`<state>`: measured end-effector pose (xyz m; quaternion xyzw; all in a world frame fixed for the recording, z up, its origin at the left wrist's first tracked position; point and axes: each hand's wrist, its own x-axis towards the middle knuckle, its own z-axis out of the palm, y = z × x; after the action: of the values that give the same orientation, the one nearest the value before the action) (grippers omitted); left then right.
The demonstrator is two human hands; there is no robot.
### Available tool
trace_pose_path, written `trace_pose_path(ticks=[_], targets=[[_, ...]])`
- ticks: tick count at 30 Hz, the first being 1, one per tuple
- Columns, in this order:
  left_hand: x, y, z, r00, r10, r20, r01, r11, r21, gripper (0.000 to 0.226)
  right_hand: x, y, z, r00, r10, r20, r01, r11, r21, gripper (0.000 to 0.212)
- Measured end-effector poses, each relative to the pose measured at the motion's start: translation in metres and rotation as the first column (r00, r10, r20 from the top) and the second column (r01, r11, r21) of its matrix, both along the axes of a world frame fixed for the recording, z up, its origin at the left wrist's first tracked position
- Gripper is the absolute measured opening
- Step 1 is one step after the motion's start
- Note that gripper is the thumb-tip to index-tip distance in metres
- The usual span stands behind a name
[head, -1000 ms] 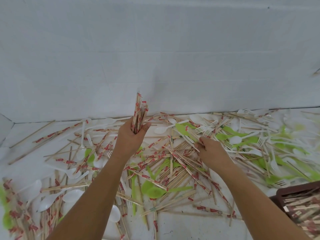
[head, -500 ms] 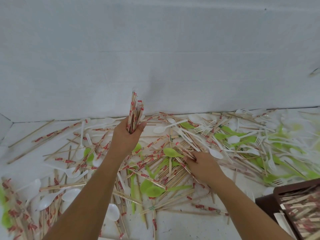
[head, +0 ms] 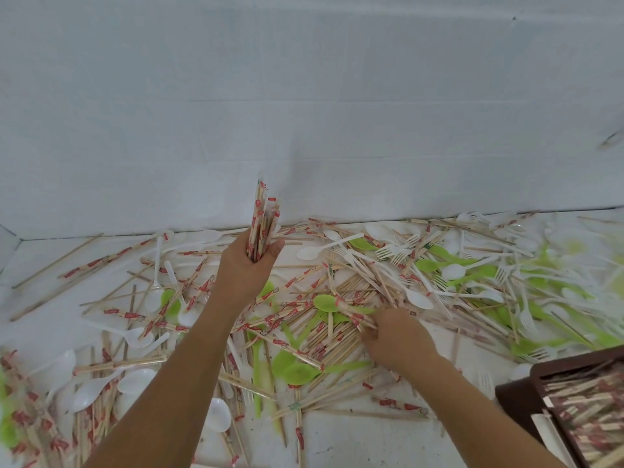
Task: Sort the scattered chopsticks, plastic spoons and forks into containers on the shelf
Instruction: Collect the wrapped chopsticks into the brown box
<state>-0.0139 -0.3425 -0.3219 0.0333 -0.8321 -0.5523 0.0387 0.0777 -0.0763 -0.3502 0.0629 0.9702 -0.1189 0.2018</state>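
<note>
A big heap of wrapped chopsticks point(head: 324, 336), white spoons point(head: 324, 249), green spoons point(head: 326, 303) and white forks point(head: 388, 253) covers the white shelf surface point(head: 364, 440). My left hand point(head: 246, 268) grips an upright bundle of wrapped chopsticks point(head: 262, 221) above the heap. My right hand point(head: 396, 339) is down in the pile to the right, its fingers curled round a few wrapped chopsticks. A dark brown container point(head: 516, 400) filled with chopsticks stands at the lower right.
A white back wall point(head: 304, 113) rises right behind the heap, and a side wall closes the left end. More spoons point(head: 87, 393) and chopsticks lie at the lower left. Green and white cutlery spreads to the far right.
My right hand has drawn back from the far right part of the heap toward me and taken hold of chopsticks. My left hand with its bundle has barely moved.
</note>
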Motion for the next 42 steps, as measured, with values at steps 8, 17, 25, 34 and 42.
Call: trace_pose_path(ticks=[8, 17, 25, 34, 42], targets=[[0.002, -0.003, -0.002, 1.000, -0.004, -0.001, 0.004, 1.000, -0.025, 0.027, -0.018, 0.008, -0.010, 0.973, -0.140, -0.183, 0.130, 0.989, -0.063, 0.011], [0.009, -0.007, 0.001, 1.000, 0.000, 0.030, 0.001, 1.000, -0.028, 0.032, -0.047, 0.039, 0.007, 0.970, -0.069, -0.232, 0.065, 0.998, -0.024, 0.014], [0.013, -0.016, 0.003, 0.998, -0.008, 0.060, 0.016, 0.991, -0.136, 0.027, -0.016, 0.026, 0.004, 0.792, 0.611, 0.016, -0.606, 0.782, 0.148, 0.042], [0.027, -0.028, 0.014, 0.998, 0.038, 0.058, -0.029, 0.989, -0.146, 0.041, -0.023, 0.009, -0.013, 0.666, 0.729, 0.160, -0.731, 0.594, 0.334, 0.083], [0.050, -0.020, 0.026, 0.998, 0.033, 0.060, -0.026, 0.992, -0.125, 0.039, -0.016, 0.002, -0.006, 0.555, 0.793, 0.253, -0.810, 0.445, 0.383, 0.035]])
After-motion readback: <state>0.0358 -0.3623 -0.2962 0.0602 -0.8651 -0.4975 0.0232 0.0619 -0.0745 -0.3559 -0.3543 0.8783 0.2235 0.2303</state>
